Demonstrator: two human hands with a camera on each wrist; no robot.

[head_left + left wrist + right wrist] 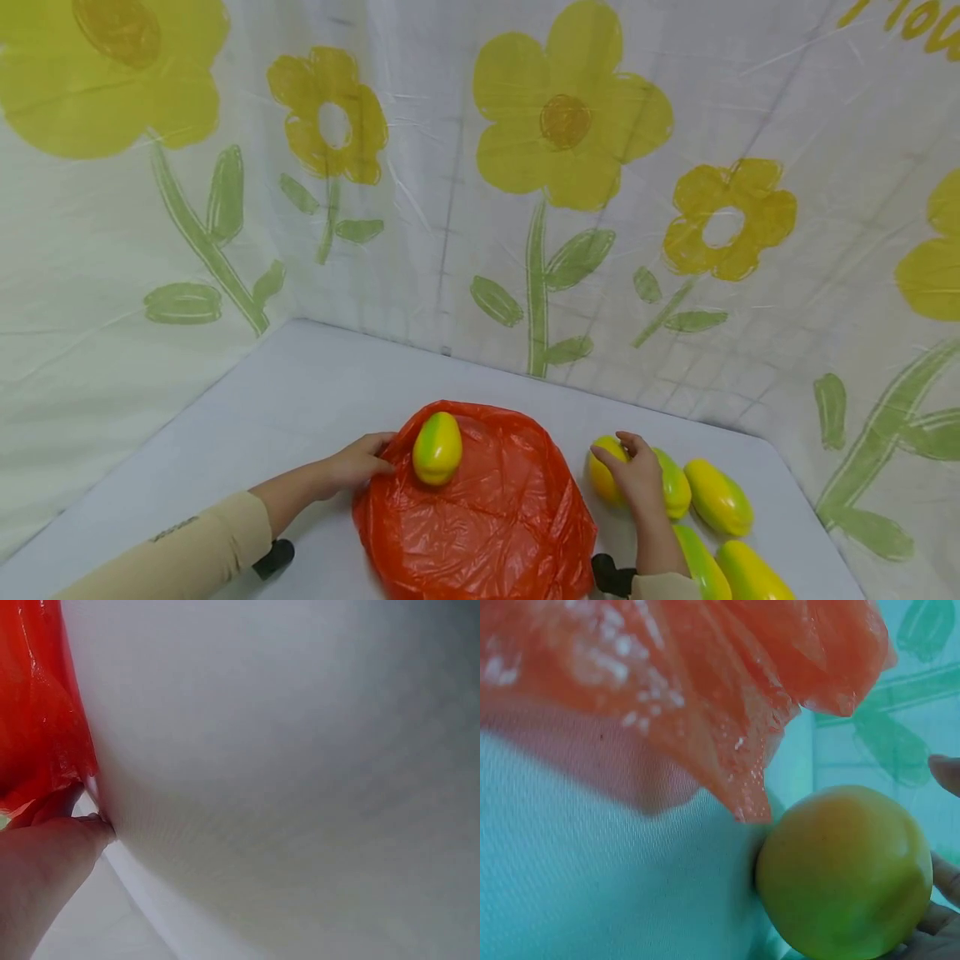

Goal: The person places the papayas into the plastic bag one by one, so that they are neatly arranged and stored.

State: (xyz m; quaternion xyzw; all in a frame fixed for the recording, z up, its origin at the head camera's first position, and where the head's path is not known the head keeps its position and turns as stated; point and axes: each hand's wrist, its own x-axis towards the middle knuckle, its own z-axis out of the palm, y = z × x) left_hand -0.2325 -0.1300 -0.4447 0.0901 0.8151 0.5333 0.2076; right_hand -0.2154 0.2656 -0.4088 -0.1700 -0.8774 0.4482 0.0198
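A red plastic bag (487, 533) is spread on the table with its mouth wide. One papaya-shaped yellow fruit with a green stripe (437, 448) lies in its far left part. My left hand (358, 462) pinches the bag's left edge between thumb and fingers; the left wrist view shows the red film (45, 712) at the fingertips. On the right, my right hand (637, 477) is at another yellow fruit (604, 472). In the right wrist view its fingers lie along this fruit (845, 870), while one fingertip (946, 774) stands apart from it.
Several more yellow-green fruits (717, 497) lie on the white table (330, 367) around and right of my right forearm. Black wrist straps (273, 558) show below both sleeves. A flower-printed curtain (420, 275) hangs behind the table.
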